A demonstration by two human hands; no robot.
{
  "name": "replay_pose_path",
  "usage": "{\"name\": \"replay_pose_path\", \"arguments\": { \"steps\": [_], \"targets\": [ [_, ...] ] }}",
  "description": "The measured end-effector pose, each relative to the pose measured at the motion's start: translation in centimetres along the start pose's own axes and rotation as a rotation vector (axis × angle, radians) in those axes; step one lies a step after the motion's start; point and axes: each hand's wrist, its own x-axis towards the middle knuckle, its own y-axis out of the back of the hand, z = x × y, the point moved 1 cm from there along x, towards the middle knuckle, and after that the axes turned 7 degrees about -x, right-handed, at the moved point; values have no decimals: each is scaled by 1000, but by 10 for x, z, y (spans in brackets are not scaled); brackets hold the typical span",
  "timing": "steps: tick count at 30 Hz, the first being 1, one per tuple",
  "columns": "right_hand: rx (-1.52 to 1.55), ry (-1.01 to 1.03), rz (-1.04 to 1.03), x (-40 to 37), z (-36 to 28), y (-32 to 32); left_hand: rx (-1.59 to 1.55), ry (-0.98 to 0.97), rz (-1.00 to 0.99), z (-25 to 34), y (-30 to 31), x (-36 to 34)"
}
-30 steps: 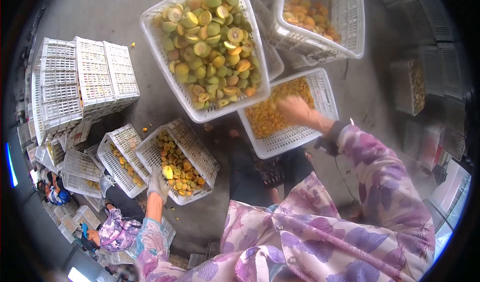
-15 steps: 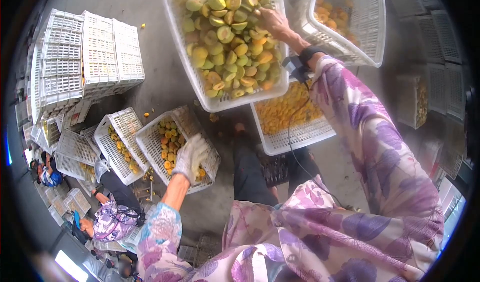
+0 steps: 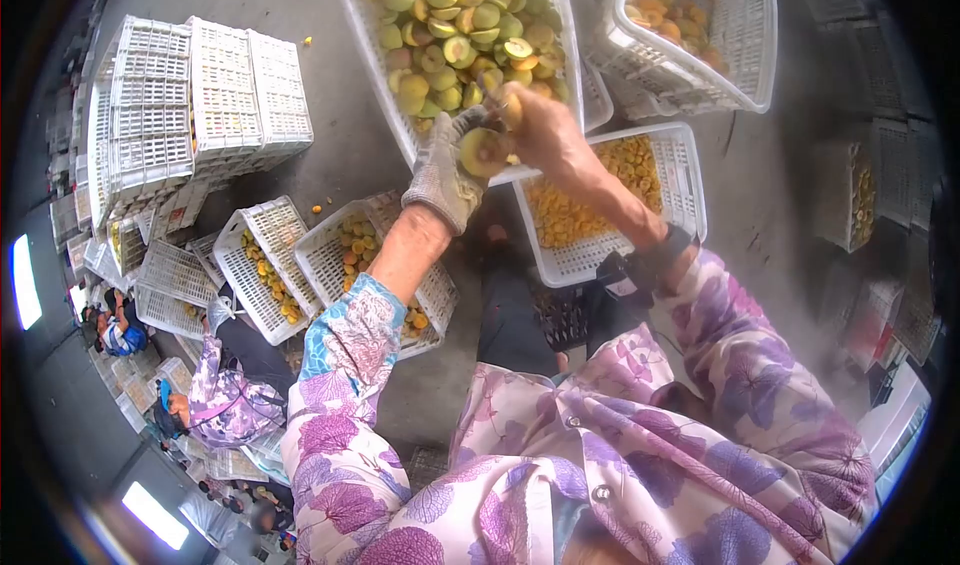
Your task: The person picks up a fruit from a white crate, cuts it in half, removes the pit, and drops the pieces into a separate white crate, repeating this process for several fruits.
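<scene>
Gripping one cut fruit (image 3: 482, 153), yellow-green, brown-centred, in one curled left hand (image 3: 448, 173). Cannot tell the hold of one bent-fingered right hand (image 3: 546, 130).

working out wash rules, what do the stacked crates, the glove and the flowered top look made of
Stacked crates: likely rigid plastic, satin white; evenly slotted, moulded-looking walls. Glove: probably knitted fabric, matte grey; textured, snug at the wrist. Flowered top: seemingly thin cloth, smooth, by its soft folds; fibre unclear.
</scene>
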Motion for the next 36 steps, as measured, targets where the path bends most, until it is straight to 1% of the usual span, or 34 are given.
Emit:
{"name": "replay_pose_path", "arguments": {
  "steps": [1,2,3,4,5,7,8,9,11,13,14,18,20,25,27,28,30,31,33,34,36],
  "targets": [
    [1,-6,9,-7,-3,4,153,-134,-63,-2,-6,-2],
    [-27,-44,144,-15,-4,9,156,-128,-70,-1,-21,-4],
    [-56,-86,276,-21,-5,12,-45,-60,141,2,-35,-6],
    [-122,-44,347,-25,-3,11,-246,9,353,4,-44,-6],
    [-126,-46,351,-31,-1,8,-246,13,349,1,-42,-4],
    [-310,-103,273,-44,3,3,-197,-109,309,-3,-45,-1],
    [-427,-194,160,-47,0,1,-227,-134,421,-5,-53,-3],
    [-427,-199,164,-50,-1,-1,-224,-128,419,-7,-57,-5],
    [-475,-144,67,-54,1,-4,-67,-239,361,-8,-64,-4],
    [-515,-158,55,-54,4,-6,-43,-257,361,-9,-69,-5],
    [-525,-204,52,-52,4,-6,-18,-283,365,-7,-72,-6],
    [-495,-326,54,-50,3,-12,55,-290,307,-1,-81,-8],
    [-535,-307,40,-51,-1,-9,-103,-188,315,0,-82,-2],
    [-595,-235,-2,-45,-7,-5,-227,-127,365,6,-81,1],
    [-571,-310,-81,-37,-11,-3,-258,-104,388,8,-77,5],
    [-570,-308,-83,-37,-11,-4,-291,-105,373,6,-73,7],
    [-491,-204,-88,-38,-8,-3,-323,-106,359,2,-64,8],
    [-490,-204,-88,-36,-7,-1,-324,-104,349,1,-61,8],
    [-298,-172,-200,-34,-4,0,-327,-99,339,-3,-56,10],
    [-300,-175,-200,-35,-6,-1,-297,-112,372,-4,-55,10],
    [-357,-338,-227,-36,-10,-4,-269,-128,400,-7,-56,14]
  ]
}}
